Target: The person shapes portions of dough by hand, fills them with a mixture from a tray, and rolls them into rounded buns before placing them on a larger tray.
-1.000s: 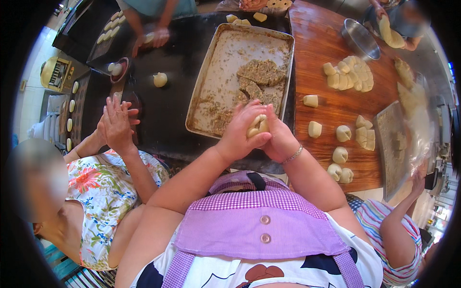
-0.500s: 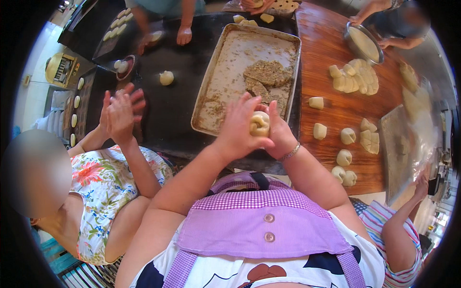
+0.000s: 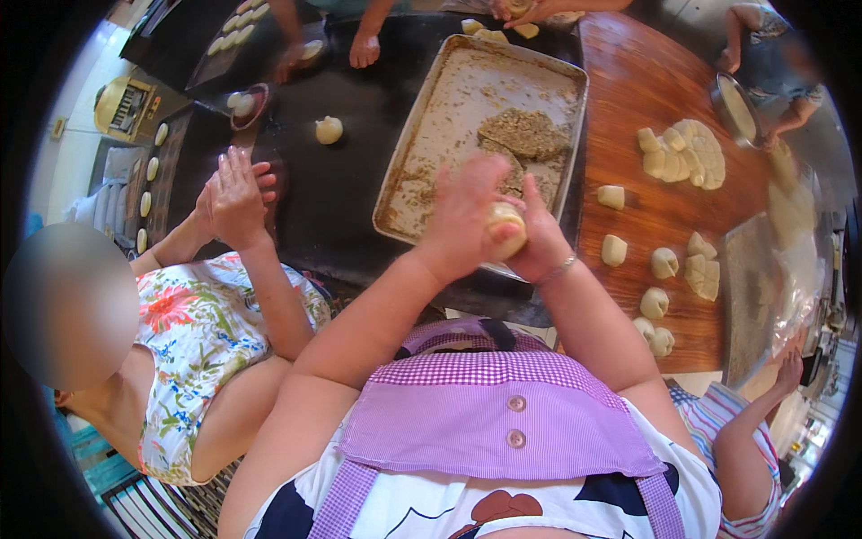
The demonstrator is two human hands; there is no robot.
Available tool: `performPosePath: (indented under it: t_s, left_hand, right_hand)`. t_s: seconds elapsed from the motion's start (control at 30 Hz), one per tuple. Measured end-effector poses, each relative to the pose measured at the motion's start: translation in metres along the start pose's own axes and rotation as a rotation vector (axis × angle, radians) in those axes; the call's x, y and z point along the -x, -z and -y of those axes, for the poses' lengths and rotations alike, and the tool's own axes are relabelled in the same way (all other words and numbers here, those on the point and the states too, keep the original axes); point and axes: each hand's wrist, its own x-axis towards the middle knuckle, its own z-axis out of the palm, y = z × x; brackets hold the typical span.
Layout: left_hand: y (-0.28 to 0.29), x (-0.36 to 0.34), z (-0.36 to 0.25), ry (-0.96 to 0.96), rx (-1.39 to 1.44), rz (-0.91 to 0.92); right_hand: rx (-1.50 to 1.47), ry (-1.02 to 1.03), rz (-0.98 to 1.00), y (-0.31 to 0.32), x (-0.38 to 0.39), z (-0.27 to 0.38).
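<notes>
A pale, round dough ball (image 3: 508, 235) sits between my two hands, over the near edge of a metal tray. My left hand (image 3: 462, 211) curls around its left side, with the fingers smeared by motion. My right hand (image 3: 542, 238) cups it from the right. Between them they cover much of the ball. Behind my hands, the worn rectangular tray (image 3: 426, 126) holds a mound of brown, crumbly filling (image 3: 525, 133) on its right side. On the dark tabletop left of the tray rests another filled-looking dough ball (image 3: 329, 130).
Right of the tray, a wooden board (image 3: 628, 81) bears cut dough pieces (image 3: 687, 154) and rolled dough lumps (image 3: 655, 303). A person at far right holds a metal basin (image 3: 736, 110). At left, a co-worker presses both palms together (image 3: 238, 198). Other hands (image 3: 365, 49) work at the far side.
The dough ball has turned between my hands, and its folded top no longer faces up. The view has shifted slightly. The basin at upper right has moved farther right with its holder.
</notes>
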Motion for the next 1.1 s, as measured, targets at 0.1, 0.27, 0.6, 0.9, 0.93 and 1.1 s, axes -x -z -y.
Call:
performPosePath:
  t_s: [0.1,0.27,0.6,0.9,0.93,1.1]
  left_hand:
    - [-0.017,0.013,0.005,0.083,0.240,-0.010]
    - [-0.033,0.024,0.004,0.210,0.591,-0.264]
    - [0.038,0.008,0.168,0.722,0.372,-0.751]
    - [-0.032,0.033,0.138,0.347,0.225,-0.280]
    - [-0.044,0.029,0.109,0.226,0.138,-0.183]
    - [-0.056,0.007,0.042,0.096,0.277,0.072]
  right_hand:
    - [-0.048,0.284,-0.079,0.001,-0.016,-0.020]
    - [0.016,0.494,-0.082,-0.021,-0.011,-0.042]
    - [0.614,0.733,-0.504,0.136,0.002,-0.030]
    - [2.129,0.385,-0.929,0.233,0.089,0.034]
    - [2.110,0.275,-0.873,0.236,0.085,0.046]
    - [1.505,0.397,-0.754,0.265,0.072,0.060]
